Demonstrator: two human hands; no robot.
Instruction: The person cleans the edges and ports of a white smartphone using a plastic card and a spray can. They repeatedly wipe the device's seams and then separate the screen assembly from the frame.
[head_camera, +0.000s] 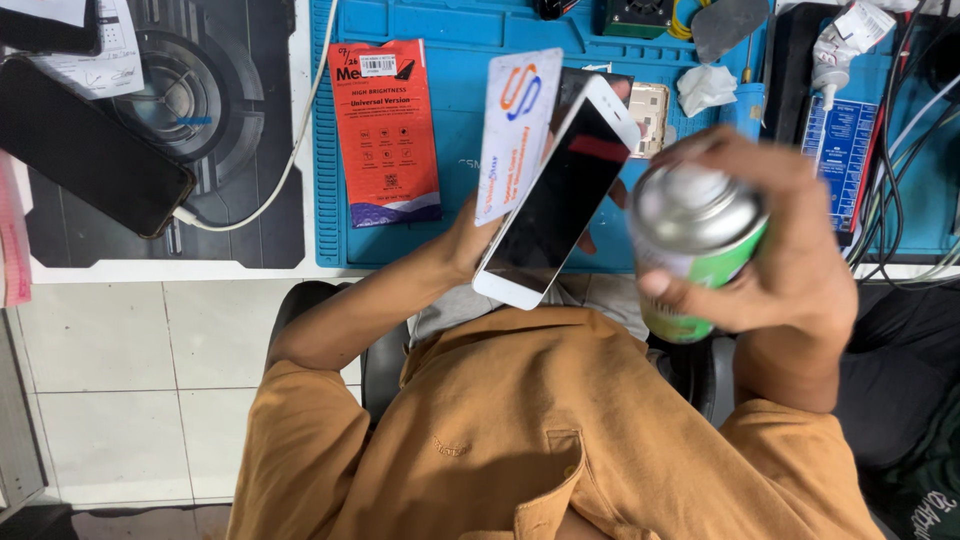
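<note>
The left hand (470, 240) has its fingers closed around a white phone (555, 195) and a white card (515, 130), long axes tilted up-right, just beside the green spray can (695, 250) gripped by the right hand (790, 250) over the blue tabletop mat (460, 60)

Bright, even, from overhead. Soft shadows only, faint under the forearms. Glare on the silver cap of the can (697, 235) in the right hand (775, 245); dull red reflection on the phone (556, 195) screen beside it. Sharp around the grip. Slight bending at the edges; tiles and mat (450, 235) lines curved.
</note>
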